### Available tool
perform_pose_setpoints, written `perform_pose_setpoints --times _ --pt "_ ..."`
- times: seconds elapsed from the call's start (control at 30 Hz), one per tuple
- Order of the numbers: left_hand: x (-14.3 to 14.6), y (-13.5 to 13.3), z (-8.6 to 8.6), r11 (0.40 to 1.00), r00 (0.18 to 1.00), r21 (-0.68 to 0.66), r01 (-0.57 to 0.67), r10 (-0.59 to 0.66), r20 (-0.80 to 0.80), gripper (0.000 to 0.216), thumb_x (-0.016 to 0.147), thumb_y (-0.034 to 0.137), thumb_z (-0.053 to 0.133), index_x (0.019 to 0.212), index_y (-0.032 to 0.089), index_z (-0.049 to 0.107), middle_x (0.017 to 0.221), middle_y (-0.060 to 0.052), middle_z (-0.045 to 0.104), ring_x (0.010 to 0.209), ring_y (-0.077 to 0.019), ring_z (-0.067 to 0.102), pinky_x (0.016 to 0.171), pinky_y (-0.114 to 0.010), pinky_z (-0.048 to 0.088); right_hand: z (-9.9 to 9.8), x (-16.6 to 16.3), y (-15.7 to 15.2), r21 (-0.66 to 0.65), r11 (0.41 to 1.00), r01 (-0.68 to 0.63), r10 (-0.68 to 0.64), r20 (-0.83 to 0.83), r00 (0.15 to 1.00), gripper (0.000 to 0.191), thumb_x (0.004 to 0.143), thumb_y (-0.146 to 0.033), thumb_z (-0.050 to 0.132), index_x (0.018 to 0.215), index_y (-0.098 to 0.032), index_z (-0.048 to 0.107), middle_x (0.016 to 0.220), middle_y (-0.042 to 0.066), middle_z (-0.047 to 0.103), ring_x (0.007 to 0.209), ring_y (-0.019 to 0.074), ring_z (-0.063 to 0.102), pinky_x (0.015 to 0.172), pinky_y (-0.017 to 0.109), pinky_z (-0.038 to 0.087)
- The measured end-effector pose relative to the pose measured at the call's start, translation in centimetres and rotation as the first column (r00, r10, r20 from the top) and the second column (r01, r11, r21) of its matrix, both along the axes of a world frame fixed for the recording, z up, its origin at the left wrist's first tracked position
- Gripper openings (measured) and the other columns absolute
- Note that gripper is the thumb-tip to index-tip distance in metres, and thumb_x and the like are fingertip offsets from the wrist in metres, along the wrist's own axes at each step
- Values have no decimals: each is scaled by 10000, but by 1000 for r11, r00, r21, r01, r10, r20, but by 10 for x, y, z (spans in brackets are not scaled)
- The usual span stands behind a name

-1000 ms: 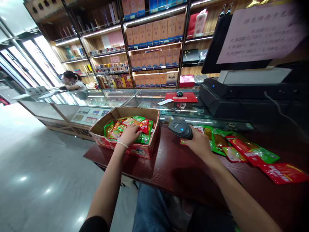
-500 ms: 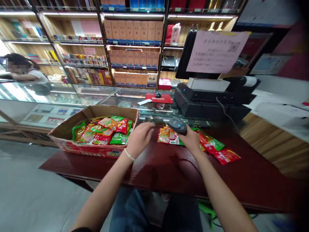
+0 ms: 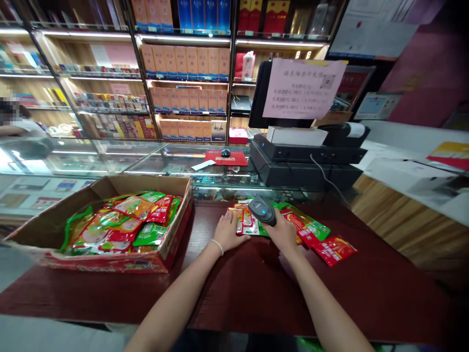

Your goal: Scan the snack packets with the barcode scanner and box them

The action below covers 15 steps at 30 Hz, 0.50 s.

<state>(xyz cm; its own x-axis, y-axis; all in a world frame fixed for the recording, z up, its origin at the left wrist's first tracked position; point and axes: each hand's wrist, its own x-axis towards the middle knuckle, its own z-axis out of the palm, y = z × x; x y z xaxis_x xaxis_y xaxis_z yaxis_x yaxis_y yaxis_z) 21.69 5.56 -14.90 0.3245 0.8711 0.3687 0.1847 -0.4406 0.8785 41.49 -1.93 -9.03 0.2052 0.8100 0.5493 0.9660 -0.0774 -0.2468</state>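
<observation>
My right hand (image 3: 284, 233) is wrapped round a dark barcode scanner (image 3: 262, 211), held over several snack packets. Beside it, my left hand (image 3: 229, 231) lies flat on the table with its fingers stretched out, its fingertips at the left edge of a red and orange snack packet (image 3: 238, 218). More red and green packets (image 3: 306, 227) are spread under and to the right of the scanner. A red packet (image 3: 335, 251) lies outermost on the right. Left of my hands stands an open cardboard box (image 3: 179, 230) full of similar packets (image 3: 134, 215).
The dark red table (image 3: 227, 293) borders a glass display counter (image 3: 142, 161). At the back right stands a cash register (image 3: 304, 161) with a paper sign (image 3: 304, 88). A mouse (image 3: 225, 153) rests on a red pad. A person (image 3: 22, 127) leans on the counter at far left.
My left hand has come down from beside the box, moving right to the packets' left edge. The scanner stays in my right hand above the packets. The view has shifted, bringing the box closer.
</observation>
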Motion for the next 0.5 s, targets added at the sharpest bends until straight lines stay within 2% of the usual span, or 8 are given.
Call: perform_pose_setpoints --times 0.07,0.17,0.33,0.4,0.5 --pt "1 -2 -2 1000 999 -6 -14 14 -34 717 480 356 888 1125 191 621 1412 -198 498 1413 -396 311 1191 -506 108 -2 -2 -1 -16 1000 -17 17 18 1000 327 807 -375 588 1091 -223 648 854 70 745 736 262 682 563 305 380" --pt "0 -6 0 1000 997 24 0 2 -76 520 603 291 818 1089 206 653 1334 -176 572 1343 -363 428 1174 -465 204 -2 -3 0 -24 1000 -12 12 15 1000 347 798 -368 600 1109 -221 646 912 75 745 771 260 680 580 308 388" --pt "-11 -7 6 999 997 9 49 -48 -65 175 776 259 690 947 289 712 991 -61 723 1006 -255 647 1032 -344 400 0 -6 7 -2 999 32 -32 9 999 383 813 -374 586 1154 -206 637 924 83 741 791 263 672 596 308 374" --pt "-19 -6 11 1000 1000 11 -4 4 -1 133 816 267 654 928 299 718 947 -40 723 943 -230 652 984 -317 428 2 -9 10 17 1000 26 -27 25 999 390 818 -362 587 1171 -203 630 942 84 740 801 258 671 609 305 366" --pt "-28 1 16 978 968 4 -211 208 143 142 869 279 590 952 266 703 978 -42 704 954 -210 628 955 -308 440 1 -16 14 62 997 42 -43 25 999 399 818 -364 593 1181 -202 626 961 88 739 803 251 668 616 299 351"
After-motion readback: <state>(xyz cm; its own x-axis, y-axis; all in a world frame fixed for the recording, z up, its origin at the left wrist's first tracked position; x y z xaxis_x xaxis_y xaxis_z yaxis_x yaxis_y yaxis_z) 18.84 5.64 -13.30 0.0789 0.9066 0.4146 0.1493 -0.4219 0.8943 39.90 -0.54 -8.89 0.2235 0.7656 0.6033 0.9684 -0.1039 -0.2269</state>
